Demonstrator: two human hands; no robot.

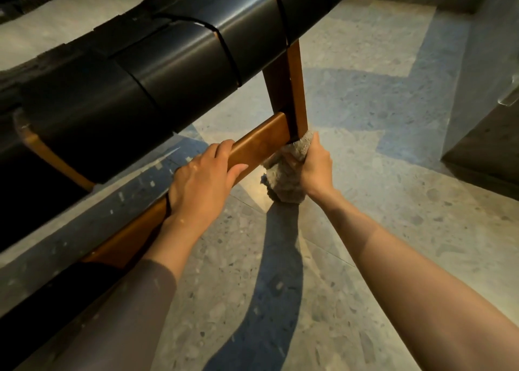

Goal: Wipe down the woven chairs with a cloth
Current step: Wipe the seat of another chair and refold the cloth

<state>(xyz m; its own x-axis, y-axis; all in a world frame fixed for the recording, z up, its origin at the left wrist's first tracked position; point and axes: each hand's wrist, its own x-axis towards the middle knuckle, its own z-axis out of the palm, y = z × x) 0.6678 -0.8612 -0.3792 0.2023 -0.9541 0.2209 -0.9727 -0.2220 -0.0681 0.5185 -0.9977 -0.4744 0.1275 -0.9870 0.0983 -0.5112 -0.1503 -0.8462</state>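
Head view: the woven chair point(174, 70) is seen close, from above. Its wooden rail point(261, 143) is gripped by the left hand point(200, 179), fingers curled over it. The cloth point(286, 182) is bunched in the right hand point(311, 165) and pressed against the joint of rail and leg point(295, 89) — frame wiping is judged under way. Whether the black straps point(252, 13) are already wiped cannot be told — no other chair is identifiable.

The chair point(174, 70) has black woven straps on a warm brown wooden frame; the cloth point(286, 179) is grey; the floor point(365, 202) is speckled grey-beige.
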